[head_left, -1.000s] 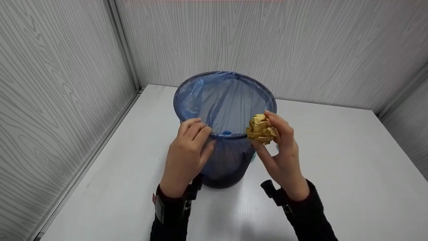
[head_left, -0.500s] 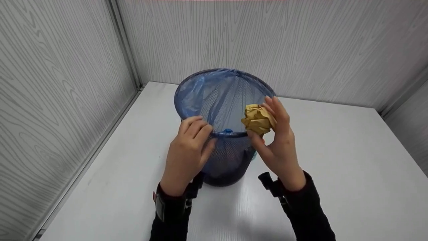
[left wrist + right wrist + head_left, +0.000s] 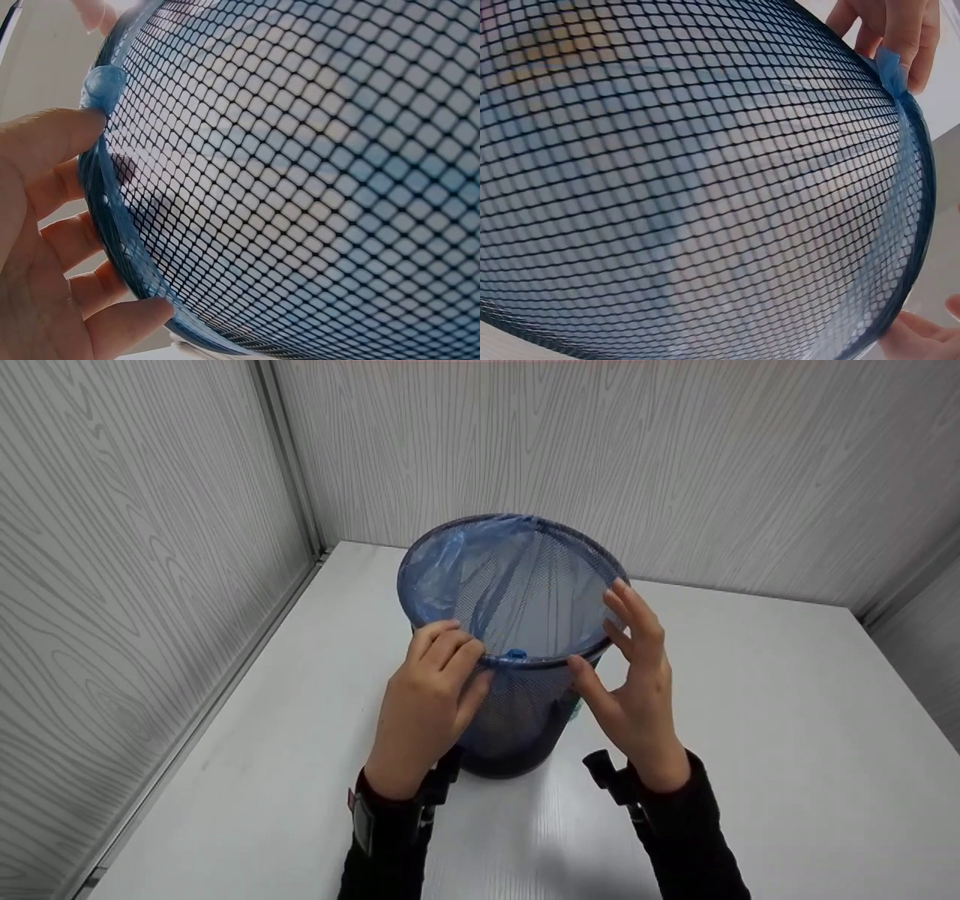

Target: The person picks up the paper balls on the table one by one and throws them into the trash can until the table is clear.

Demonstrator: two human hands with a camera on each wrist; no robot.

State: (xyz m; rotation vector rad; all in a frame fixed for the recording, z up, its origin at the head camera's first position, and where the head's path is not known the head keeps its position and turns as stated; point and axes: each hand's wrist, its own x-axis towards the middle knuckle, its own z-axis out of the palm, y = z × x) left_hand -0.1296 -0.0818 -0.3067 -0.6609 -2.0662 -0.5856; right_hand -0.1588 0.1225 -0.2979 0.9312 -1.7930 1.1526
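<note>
A dark wire mesh wastebasket (image 3: 514, 712) lined with a thin blue plastic bag (image 3: 435, 585) stands on the table. The bag has a blue knot (image 3: 103, 86) at the near rim. My left hand (image 3: 424, 697) grips that rim on its left, thumb outside and fingers over the edge. On the right side, my right hand (image 3: 637, 694) has its fingers spread and holds nothing; the thumb is at the rim, and whether it touches is unclear. Through the mesh in the right wrist view, a blurred yellow-brown patch, apparently crumpled paper (image 3: 566, 45), shows inside the basket.
The basket stands on a white table (image 3: 750, 720). Pale wood-grain panels rise at the back (image 3: 525, 442) and at the left (image 3: 135, 547). Something small and greenish (image 3: 576, 709) peeks out behind the basket's right side, mostly hidden.
The crumpled yellow paper has left my right hand and dropped into the basket. My right hand first rose over the rim, then its fingers spread. My left hand keeps its hold on the rim.
</note>
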